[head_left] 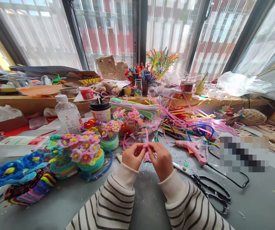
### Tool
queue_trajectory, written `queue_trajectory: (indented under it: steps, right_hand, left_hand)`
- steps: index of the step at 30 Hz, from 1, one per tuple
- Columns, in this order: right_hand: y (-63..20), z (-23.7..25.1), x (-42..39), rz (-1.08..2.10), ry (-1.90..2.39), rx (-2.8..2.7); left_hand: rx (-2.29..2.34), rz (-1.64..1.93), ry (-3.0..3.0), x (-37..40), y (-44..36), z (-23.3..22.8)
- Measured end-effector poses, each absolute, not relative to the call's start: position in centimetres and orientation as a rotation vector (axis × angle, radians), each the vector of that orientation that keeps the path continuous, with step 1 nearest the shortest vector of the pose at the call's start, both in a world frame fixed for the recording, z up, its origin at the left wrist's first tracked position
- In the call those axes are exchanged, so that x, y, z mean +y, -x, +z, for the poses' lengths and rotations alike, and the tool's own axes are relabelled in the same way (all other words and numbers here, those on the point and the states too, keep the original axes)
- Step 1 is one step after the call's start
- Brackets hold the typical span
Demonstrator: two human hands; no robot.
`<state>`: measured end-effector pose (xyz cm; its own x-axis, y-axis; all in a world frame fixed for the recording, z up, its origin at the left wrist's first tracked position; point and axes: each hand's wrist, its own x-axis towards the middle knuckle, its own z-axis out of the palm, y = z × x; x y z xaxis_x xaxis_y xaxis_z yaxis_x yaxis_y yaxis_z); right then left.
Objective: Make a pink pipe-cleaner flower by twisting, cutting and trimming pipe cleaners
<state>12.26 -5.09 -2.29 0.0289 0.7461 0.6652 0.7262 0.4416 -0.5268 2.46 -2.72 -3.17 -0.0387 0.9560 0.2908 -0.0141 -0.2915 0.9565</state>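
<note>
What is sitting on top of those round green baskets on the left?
Pink pipe-cleaner flowers with yellow centres cover the top of the green coiled basket, hiding whatever lies inside. Nearby, the left hand and right hand pinch a pink pipe cleaner.

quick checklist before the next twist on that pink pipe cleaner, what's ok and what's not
1. Both hands on the work: ok. The left hand and right hand pinch the pink pipe cleaner between them.
2. Free end clear: ok. It stands up above the fingers, touching nothing.
3. Scissors within reach: ok. They lie on the table just right of the right sleeve, blades toward the hands.
4. Glue gun out of the way: ok. It lies apart from the hands, to the right.
5. Glue gun hot or cold: cannot tell.
6. Finished flower pots safe from the elbow: ok, but close to the left hand.
</note>
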Motion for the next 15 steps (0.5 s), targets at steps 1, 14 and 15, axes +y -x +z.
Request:
queue_trajectory:
  steps: [1,14,15]
  right_hand:
    - [-12.29,-2.36,-5.10,0.038,1.276,-1.688]
    - [-12.49,-2.63,-5.30,0.163,1.274,-1.600]
    - [-12.49,-2.63,-5.32,0.158,1.266,-1.600]
  left_hand:
    - [1.056,1.452,-1.376,-2.68,-2.40,-3.16]
    - [1.041,1.424,-1.358,-2.59,-2.27,-3.06]
    - [1.040,1.427,-1.356,-2.60,-2.26,-3.09]
